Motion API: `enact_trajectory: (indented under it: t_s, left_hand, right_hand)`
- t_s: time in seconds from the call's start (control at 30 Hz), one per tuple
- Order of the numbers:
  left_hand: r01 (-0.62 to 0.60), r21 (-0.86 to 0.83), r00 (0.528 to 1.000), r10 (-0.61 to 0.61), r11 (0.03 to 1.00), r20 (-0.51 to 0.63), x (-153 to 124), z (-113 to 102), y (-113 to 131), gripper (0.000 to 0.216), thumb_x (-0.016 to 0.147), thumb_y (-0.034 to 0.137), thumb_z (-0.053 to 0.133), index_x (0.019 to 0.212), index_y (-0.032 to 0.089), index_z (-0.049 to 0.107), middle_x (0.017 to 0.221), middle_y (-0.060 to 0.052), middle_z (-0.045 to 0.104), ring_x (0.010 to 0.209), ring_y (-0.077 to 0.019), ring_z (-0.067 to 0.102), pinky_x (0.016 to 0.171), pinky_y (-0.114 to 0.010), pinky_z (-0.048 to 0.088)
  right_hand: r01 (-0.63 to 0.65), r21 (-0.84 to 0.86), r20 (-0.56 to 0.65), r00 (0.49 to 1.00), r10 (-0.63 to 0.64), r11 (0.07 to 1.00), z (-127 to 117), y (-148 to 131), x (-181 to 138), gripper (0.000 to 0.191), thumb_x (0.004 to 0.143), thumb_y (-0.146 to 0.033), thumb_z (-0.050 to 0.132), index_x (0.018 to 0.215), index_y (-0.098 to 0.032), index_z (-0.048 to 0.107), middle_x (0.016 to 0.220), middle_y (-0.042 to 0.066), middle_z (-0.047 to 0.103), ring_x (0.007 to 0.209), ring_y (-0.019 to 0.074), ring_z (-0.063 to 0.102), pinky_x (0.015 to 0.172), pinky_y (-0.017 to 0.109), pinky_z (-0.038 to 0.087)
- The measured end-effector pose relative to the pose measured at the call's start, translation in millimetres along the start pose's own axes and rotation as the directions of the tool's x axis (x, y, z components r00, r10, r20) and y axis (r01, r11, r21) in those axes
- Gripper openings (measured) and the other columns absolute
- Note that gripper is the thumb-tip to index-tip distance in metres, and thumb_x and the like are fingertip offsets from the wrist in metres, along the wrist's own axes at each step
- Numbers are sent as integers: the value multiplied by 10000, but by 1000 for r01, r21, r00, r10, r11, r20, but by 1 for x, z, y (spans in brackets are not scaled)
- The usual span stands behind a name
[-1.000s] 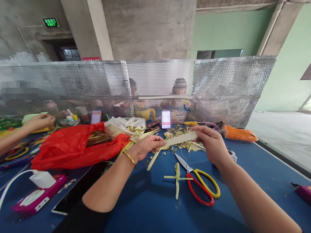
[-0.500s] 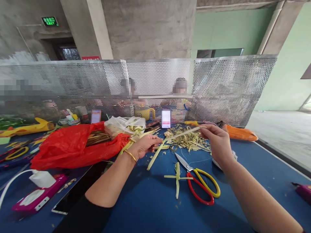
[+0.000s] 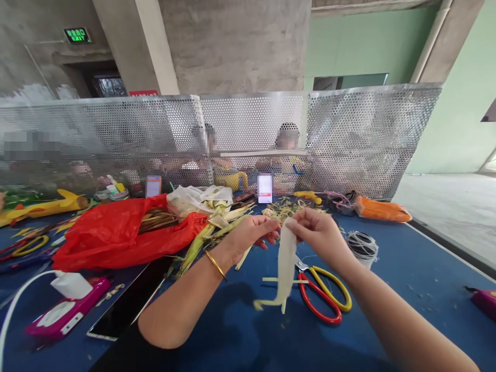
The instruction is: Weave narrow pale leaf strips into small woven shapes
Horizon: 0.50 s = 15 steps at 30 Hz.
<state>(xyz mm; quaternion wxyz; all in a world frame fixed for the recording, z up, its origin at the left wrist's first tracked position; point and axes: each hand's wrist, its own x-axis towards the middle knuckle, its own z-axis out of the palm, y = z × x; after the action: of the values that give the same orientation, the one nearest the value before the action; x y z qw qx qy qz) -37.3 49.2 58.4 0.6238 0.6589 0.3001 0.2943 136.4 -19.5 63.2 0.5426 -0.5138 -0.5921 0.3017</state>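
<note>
My right hand point(image 3: 315, 230) pinches the top of a pale husk strip point(image 3: 285, 258), which hangs down with its thin lower end curling left. Close to the strip's left edge is my left hand point(image 3: 253, 235), wearing a gold bangle. Its fingers are loosely curled and a little apart, with nothing plainly held. Below it shows a narrow husk piece point(image 3: 243, 258); whether the hand touches it I cannot tell. Behind the hanging strip lies a small husk cross point(image 3: 270, 280), partly hidden. Scissors point(image 3: 321, 310) with one red and one yellow handle rest to its right.
On the left lie a red plastic bag point(image 3: 104, 232), husks point(image 3: 197, 243), a purple power strip point(image 3: 70, 312) and a dark tablet point(image 3: 127, 299). A phone point(image 3: 265, 188) stands before the perforated screen point(image 3: 349, 139). A wire coil point(image 3: 362, 245) sits right, near an orange packet point(image 3: 382, 209).
The strip was stretched sideways between both hands; now it hangs from my right hand, which has moved left and down. My left hand has shifted slightly right. The wire coil is uncovered.
</note>
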Motion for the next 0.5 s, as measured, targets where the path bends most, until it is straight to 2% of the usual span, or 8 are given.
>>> enact_trajectory:
  t_s: [0.13,0.23,0.4,0.5]
  left_hand:
    - [-120,44,988,124,992,-96,-5,16,1,301,698,432,715,797,153,662,745,-19,632,666,-118,563,571,-213,433]
    - [-151,32,976,154,988,-152,-5,18,0,224,739,369,677,757,148,647,686,2,607,616,-103,543,559,-208,433]
    - [-162,38,972,166,986,-169,-4,18,-3,189,779,345,635,792,157,649,709,0,629,634,-109,564,558,-205,448]
    - [-192,63,963,201,979,-180,-3,19,-6,189,780,347,638,782,158,648,681,7,621,606,-103,553,542,-200,438]
  right_hand:
    - [42,-85,47,998,-38,996,9,6,-4,167,785,-335,636,756,-211,527,610,-15,637,571,154,628,553,284,487]
    - [72,-30,78,995,-69,997,9,6,-3,146,780,-326,631,783,-204,551,657,-14,640,620,148,625,598,284,492]
    - [64,40,4,998,-64,997,9,6,-1,145,750,-321,639,736,-193,573,626,-27,605,612,133,590,605,271,473]
    - [71,8,-14,997,-71,997,12,9,-2,148,752,-325,634,732,-190,577,631,-25,590,601,132,562,581,266,449]
